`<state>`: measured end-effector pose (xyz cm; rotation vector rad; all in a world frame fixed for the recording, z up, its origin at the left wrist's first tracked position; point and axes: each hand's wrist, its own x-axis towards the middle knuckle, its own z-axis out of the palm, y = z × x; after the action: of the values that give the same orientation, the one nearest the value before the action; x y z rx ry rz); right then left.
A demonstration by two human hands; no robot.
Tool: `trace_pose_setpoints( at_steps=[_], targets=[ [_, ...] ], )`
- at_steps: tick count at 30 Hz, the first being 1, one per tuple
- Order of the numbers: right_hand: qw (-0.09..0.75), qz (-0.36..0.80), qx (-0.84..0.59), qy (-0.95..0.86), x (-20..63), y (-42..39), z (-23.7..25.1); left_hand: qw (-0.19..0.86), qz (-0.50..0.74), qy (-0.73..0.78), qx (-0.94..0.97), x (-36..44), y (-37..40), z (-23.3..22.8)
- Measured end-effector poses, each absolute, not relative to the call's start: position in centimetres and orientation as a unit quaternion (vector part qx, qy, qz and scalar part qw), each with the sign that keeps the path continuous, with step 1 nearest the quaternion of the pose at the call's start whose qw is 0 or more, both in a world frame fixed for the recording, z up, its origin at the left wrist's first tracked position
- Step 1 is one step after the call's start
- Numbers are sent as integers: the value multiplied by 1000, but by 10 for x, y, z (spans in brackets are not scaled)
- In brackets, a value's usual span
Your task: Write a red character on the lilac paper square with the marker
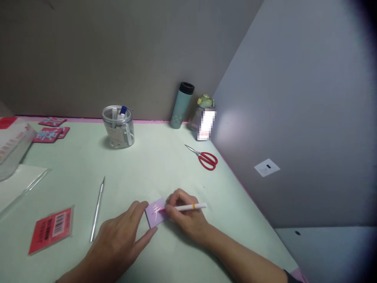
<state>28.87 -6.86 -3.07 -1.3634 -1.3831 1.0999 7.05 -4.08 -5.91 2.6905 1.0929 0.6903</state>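
My right hand [188, 215] grips a white pen [191, 206] with an orange band. Its pinkish-red front end points at a small purple square block [154, 221], where pale pink strokes like a written character show. Whether the tip touches the surface I cannot tell. Thumb and forefinger of my left hand [119, 232] pinch the block from its left side and near edge, against the table. Just left of that hand lies a slim silver craft knife [97, 210], blade pointing away.
A red packet with a barcode [51, 230] lies at the left front. Further back are red squares with blue characters [48, 134], a clear tub of pens [118, 131], a teal bottle [182, 106], a green-lidded bottle [205, 101] and red-handled scissors [207, 160]. A wall [282, 118] bounds the right.
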Motion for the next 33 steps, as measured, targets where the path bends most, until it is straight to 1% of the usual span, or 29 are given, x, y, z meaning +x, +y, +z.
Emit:
trace_pose_setpoints(
  at_steps=[12,20,28,33],
  targets=[
    [444,402,-540,-592,286,-68,-33,100,214,373,897,69,-42,-55],
    [423,392,-542,-611,285,-70,-27,103,204,379,897,68,-41,-57],
    [434,370,-540,-618,294,-69,-30,91,161,395,900,68,-40,-54],
    [462,368,-550,-590,294,-72,-29,87,175,386,902,68,-41,-56]
  ],
)
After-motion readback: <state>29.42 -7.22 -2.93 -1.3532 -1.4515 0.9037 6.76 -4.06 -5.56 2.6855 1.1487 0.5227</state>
